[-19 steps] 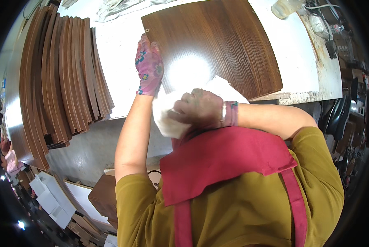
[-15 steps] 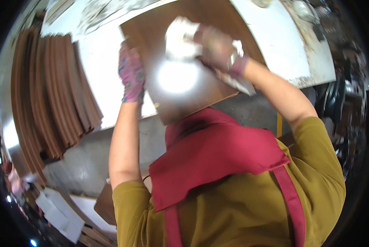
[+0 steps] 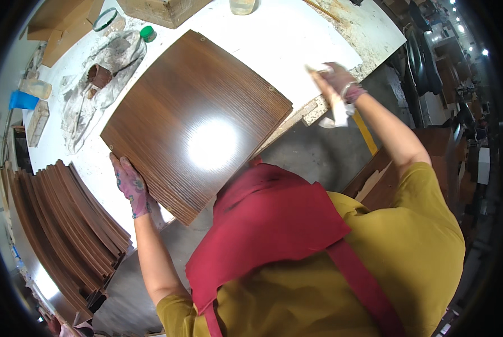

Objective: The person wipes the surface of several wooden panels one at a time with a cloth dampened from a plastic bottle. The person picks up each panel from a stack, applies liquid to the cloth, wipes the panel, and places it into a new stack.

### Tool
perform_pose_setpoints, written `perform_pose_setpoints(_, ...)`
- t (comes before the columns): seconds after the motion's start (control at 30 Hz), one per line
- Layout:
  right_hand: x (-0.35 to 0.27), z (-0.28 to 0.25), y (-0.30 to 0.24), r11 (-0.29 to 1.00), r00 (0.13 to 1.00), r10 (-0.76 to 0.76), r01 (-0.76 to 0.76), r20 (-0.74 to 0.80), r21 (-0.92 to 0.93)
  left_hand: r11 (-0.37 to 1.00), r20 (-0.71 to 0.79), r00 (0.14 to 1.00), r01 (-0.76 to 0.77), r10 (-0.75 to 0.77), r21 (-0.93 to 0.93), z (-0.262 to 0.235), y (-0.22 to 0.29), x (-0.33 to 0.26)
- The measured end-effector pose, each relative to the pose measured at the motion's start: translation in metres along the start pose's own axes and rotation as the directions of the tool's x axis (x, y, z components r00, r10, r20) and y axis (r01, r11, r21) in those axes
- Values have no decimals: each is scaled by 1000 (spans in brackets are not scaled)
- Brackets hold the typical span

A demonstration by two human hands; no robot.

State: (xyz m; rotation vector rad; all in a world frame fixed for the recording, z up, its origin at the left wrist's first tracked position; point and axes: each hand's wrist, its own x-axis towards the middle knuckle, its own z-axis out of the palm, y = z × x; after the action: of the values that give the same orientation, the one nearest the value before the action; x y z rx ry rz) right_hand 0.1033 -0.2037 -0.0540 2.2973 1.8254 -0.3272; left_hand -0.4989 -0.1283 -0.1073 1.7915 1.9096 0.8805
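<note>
While a stack of boards [image 3: 66, 219] stands left of the left hand [image 3: 132, 188], that hand's fingers lie straight and slightly parted against the edge of the brown panel [image 3: 197, 124], just to their right. Farther right, off the panel, the right hand [image 3: 342, 82] has its fingers closed round a white cloth [image 3: 339, 114]. An even wipe likely calls for firm bracing and following the grain.
</note>
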Motion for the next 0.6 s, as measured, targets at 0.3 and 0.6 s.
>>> perform_pose_setpoints(0.3, 22, -29, -104, 879, 993, -116, 120, -36, 462, 990, 32, 995, 102, -99, -95, -2, 16, 19)
perform_pose_setpoints(0.6, 41, -78, -247, 474, 642, -349, 750, -683, 462, 999, -41, 998, 49, -48, 23, 11, 15, 17)
